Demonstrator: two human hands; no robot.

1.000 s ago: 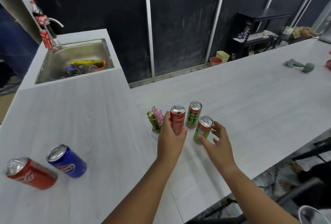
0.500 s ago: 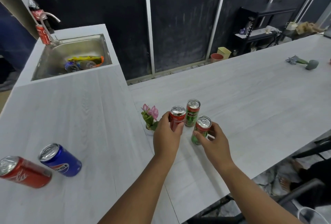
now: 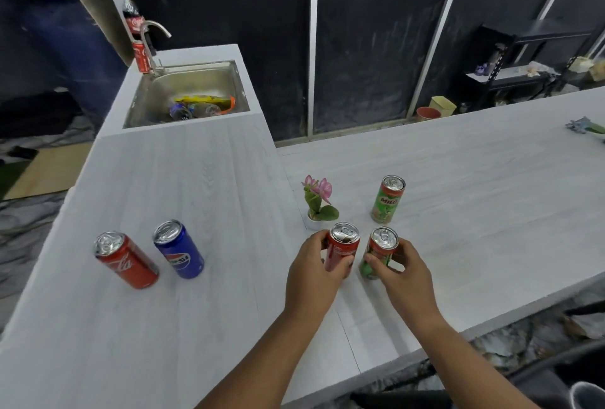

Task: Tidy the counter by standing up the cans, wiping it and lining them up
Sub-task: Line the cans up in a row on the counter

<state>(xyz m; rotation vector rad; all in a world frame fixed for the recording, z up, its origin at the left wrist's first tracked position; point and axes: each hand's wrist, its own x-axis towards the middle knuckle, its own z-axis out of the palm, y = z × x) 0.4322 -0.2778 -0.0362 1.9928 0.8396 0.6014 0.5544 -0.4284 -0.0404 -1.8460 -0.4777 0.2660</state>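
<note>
My left hand (image 3: 314, 272) grips an upright slim red can (image 3: 342, 246) on the white counter (image 3: 458, 212). Beside it, my right hand (image 3: 404, 276) holds a slim green Milo can (image 3: 379, 250), also upright. A second green Milo can (image 3: 388, 199) stands alone farther back. To the left, on the raised counter section, a red Coca-Cola can (image 3: 126, 259) and a blue Pepsi can (image 3: 178, 249) stand side by side. No cloth is in view.
A small potted pink flower (image 3: 317, 200) stands just behind my left hand. A steel sink (image 3: 183, 81) with bottles and wrappers sits at the back left, with a tap, a cola bottle (image 3: 131, 14) and a red can (image 3: 140, 56). The counter's front edge runs close to my right arm.
Both hands closed on their cans and drew them toward me, away from the far Milo can. The camera view shifted, bringing the Coca-Cola and Pepsi cans closer to centre.
</note>
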